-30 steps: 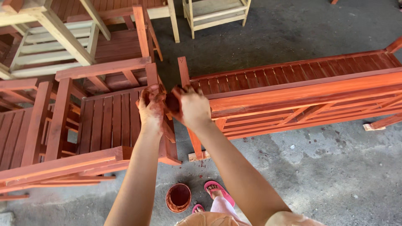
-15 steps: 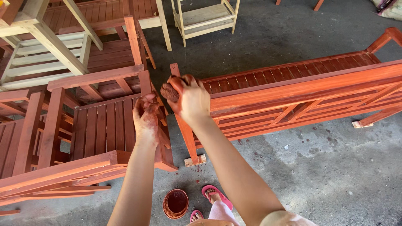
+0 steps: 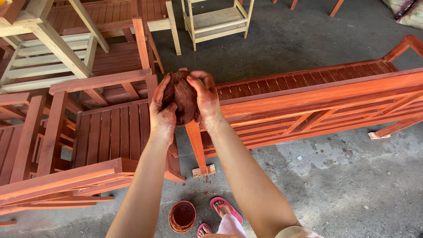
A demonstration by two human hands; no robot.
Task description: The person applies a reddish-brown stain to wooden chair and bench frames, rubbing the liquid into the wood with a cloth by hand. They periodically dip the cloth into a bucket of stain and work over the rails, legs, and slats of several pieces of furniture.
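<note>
Grey concrete floor (image 3: 335, 185) bears red-stained benches (image 3: 317, 97) and a paint bowl (image 3: 182, 216).

At frame centre, the left hand (image 3: 162, 115) and right hand (image 3: 205, 98) close on a wad of cloth (image 3: 183, 96) between them. The bench (image 3: 317, 99) runs behind them to the right edge. A slatted chair (image 3: 112, 132) sits left of centre, an unfinished stool (image 3: 218, 20) at top centre. A small bowl (image 3: 182, 216) lies on the floor (image 3: 335, 185) at bottom centre, left of the sandalled feet (image 3: 224, 211).

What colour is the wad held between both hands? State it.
The wad is dark reddish brown, stained like the hands; the head view shows it best.
</note>
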